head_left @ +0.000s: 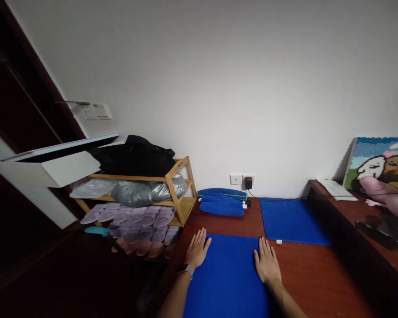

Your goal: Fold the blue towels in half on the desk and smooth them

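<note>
A blue cloth (230, 278) lies flat on the reddish-brown table (311, 274). My left hand (197, 249) rests palm down at the cloth's upper left edge, fingers extended, with a band on the wrist. On the upper right edge of the cloth lies my right hand (267, 260), also flat with its fingers extended. Neither hand grips anything. Behind them, folded blue cloths (221, 204) sit near the wall. Another blue cloth (293, 221) is spread flat at the right, with a small white tag at its front edge.
A wooden rack (181, 192) at the left holds a black bag (139, 159), plastic-wrapped items and several slippers (137, 216). A charger (248, 182) is plugged into the wall, its cable running right. A raised surface holds a pink plush toy (384, 196) and a picture (389, 161).
</note>
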`<act>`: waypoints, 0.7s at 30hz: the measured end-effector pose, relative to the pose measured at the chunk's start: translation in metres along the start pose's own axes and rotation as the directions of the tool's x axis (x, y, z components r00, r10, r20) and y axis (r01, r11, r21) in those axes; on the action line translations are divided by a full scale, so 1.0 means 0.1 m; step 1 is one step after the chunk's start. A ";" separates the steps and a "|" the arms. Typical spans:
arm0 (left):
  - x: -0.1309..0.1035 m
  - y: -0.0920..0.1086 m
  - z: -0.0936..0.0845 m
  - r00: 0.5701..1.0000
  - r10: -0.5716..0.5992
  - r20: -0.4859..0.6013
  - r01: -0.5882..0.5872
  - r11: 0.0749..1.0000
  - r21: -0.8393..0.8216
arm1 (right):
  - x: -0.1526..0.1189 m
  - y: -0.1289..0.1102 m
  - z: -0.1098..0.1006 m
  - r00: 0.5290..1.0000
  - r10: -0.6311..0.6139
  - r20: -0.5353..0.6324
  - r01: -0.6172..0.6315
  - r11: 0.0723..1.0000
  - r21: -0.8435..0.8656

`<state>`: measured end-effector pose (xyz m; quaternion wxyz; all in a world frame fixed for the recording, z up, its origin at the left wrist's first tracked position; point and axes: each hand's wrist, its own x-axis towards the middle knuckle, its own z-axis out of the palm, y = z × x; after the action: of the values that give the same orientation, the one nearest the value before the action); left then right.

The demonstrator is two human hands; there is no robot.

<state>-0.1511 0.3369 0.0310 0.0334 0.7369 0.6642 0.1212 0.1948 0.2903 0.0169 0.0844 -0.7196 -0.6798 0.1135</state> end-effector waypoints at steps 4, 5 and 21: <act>-0.11 0.34 -0.04 0.995 0.037 -0.089 -0.040 0.999 -0.034 | 0.01 0.00 0.01 1.000 -0.002 -0.004 0.002 1.000 -0.004; -0.17 0.50 -0.02 0.994 0.071 -0.089 -0.074 0.997 -0.034 | 0.02 0.00 0.02 1.000 -0.003 -0.006 0.003 1.000 -0.007; -0.66 0.67 0.02 0.992 0.119 0.038 -0.118 0.992 -0.039 | 0.02 0.06 0.12 1.000 -0.018 -0.017 0.017 1.000 -0.026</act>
<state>-0.0911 0.2645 0.0339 0.0530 0.7766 0.6162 0.1199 0.1977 0.2915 0.0039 0.0819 -0.7157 -0.6867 0.0977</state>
